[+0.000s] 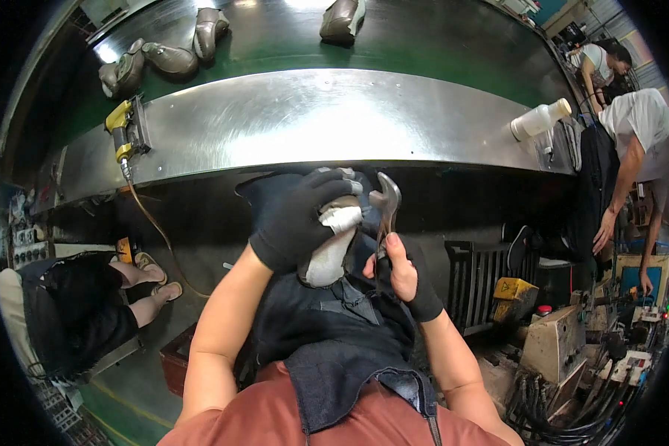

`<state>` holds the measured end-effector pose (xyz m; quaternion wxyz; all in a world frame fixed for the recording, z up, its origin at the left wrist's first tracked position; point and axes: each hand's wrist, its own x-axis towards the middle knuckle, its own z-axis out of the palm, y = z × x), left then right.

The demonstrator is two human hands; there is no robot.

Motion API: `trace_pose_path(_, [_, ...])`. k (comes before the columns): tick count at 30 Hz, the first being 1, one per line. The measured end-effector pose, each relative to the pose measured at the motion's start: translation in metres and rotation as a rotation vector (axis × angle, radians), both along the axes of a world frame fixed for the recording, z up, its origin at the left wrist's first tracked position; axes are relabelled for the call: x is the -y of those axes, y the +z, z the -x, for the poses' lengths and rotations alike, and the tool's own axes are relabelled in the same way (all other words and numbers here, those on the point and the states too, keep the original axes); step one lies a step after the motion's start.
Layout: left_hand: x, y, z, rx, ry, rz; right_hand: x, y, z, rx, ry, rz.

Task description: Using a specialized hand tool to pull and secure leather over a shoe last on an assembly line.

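My left hand (293,223), in a dark glove, is wrapped over a shoe upper (327,264) held over my lap with its pale underside facing up. Light fingertip coverings show on that glove, and the hand hides much of the shoe. My right hand (407,279) wears a dark glove that leaves the thumb bare, and it is closed round the handle of metal pincers (388,199). Their curved head, with a knob on one side, points up just right of the shoe, apart from it. A dark apron (349,372) covers my lap.
Ahead runs a metal ledge (312,111) along a green conveyor (275,56) bearing several brown shoes (169,59). A yellow air tool (119,126) with a hose sits left; a white bottle (541,119) lies right. People work at both sides, near machinery (557,338).
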<state>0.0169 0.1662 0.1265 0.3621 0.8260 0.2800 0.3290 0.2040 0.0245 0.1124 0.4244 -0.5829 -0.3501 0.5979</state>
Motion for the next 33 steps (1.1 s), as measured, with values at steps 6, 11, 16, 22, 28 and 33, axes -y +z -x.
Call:
trace_pose_path(6, [-0.039, -0.017, -0.013, 0.054, 0.036, 0.590, 0.042, -0.006, 0.020, 0.077, 0.162, 0.080])
trace_pose_path(11, [-0.038, -0.049, -0.026, 0.489, -0.082, 0.828, 0.013, -0.037, 0.006, -0.279, 0.108, 0.089])
trace_pose_path(16, [-0.033, -0.070, -0.024, 0.535, -0.117, 0.915, -0.025, 0.009, -0.044, -0.263, 0.323, 0.211])
trace_pose_path(22, [-0.016, -0.037, -0.023, 0.536, 0.006, 1.048, -0.038, -0.009, -0.030, -0.790, 0.459, 0.353])
trace_pose_path(28, [-0.009, -0.037, -0.018, 0.523, -0.074, 0.728, -0.019, 0.013, -0.034, -0.404, 0.403, 0.296])
trace_pose_path(33, [-0.011, -0.037, -0.013, 0.637, -0.022, 0.950, -0.045, 0.068, -0.022, 0.174, 0.481, 0.235])
